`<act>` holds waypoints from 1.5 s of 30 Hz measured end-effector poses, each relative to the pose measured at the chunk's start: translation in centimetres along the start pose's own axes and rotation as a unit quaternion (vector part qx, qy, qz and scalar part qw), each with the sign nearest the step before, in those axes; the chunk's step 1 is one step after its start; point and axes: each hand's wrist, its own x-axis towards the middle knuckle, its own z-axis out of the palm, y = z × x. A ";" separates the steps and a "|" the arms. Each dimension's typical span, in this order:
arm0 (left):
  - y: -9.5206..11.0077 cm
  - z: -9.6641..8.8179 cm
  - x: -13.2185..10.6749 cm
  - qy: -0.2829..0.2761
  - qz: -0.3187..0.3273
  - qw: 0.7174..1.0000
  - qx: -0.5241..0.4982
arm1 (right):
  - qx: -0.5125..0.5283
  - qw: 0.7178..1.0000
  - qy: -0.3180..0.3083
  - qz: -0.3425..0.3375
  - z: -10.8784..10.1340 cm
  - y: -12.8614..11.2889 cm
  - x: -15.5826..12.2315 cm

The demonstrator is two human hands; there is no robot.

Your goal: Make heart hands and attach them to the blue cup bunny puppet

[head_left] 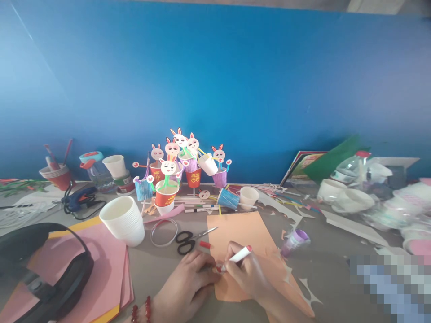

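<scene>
My right hand [247,273] grips a white marker with red ends [239,256], its tip down on an orange paper sheet [240,233]. My left hand [188,280], with a red bead bracelet at the wrist, rests on the sheet's left edge, fingers curled beside the marker tip; what lies under them is hidden. A red marker cap [204,244] lies just above my left hand. Black-handled scissors [188,240] lie left of the sheet.
A stack of white paper cups [124,220] stands on pink paper [97,269]. Rabbit cup figures [178,166] cluster at the back. A glue gun [79,197], headphones [43,264], a tape ring [164,232], a purple glue stick [294,241] and bottles and cups at right crowd the table.
</scene>
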 end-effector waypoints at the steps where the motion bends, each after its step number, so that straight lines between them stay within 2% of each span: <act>1: 0.0 0.0 0.0 0.003 0.002 1.000 -0.002 | 0.001 1.000 0.001 0.000 0.0 0.1 0.0; 18: 0.1 -0.1 0.1 -0.014 -0.003 1.000 -0.004 | -0.002 1.000 0.001 0.002 0.0 -0.2 0.1; 45: -0.3 0.3 -0.1 0.002 0.002 1.000 -0.004 | -0.010 1.000 0.014 -0.004 0.0 0.0 0.1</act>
